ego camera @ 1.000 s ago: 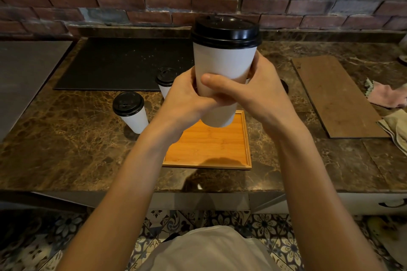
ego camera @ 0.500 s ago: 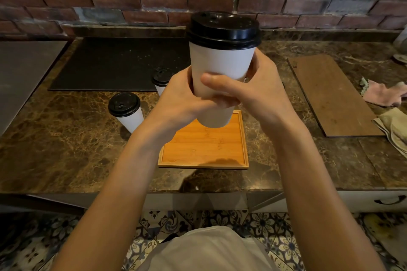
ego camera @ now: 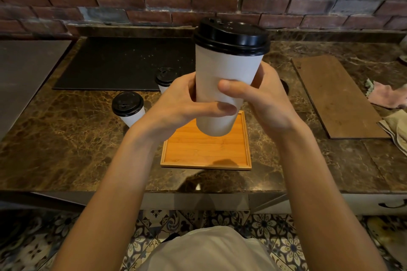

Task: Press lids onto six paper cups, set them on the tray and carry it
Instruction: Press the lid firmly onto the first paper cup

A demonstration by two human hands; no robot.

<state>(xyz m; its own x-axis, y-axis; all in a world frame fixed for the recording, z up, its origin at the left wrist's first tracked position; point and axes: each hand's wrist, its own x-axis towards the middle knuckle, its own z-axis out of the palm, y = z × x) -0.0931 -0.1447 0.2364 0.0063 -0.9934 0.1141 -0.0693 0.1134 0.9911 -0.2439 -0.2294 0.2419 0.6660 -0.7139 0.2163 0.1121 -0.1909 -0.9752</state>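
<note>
The left hand (ego camera: 182,104) and right hand (ego camera: 267,105) both grip a white paper cup (ego camera: 222,86), black lid (ego camera: 231,36) on, held upright in the air above the wooden tray (ego camera: 206,157) on the desk (ego camera: 66,138). Left of the tray stands a lidded cup (ego camera: 130,111); beyond the tray's far left corner, a second lidded cup (ego camera: 164,79), partly hidden.

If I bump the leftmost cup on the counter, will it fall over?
Probably, yes: the cup is narrower at its base than at its black lid, so a bump could tip it. Being paper, it likely dents if squeezed.
</note>
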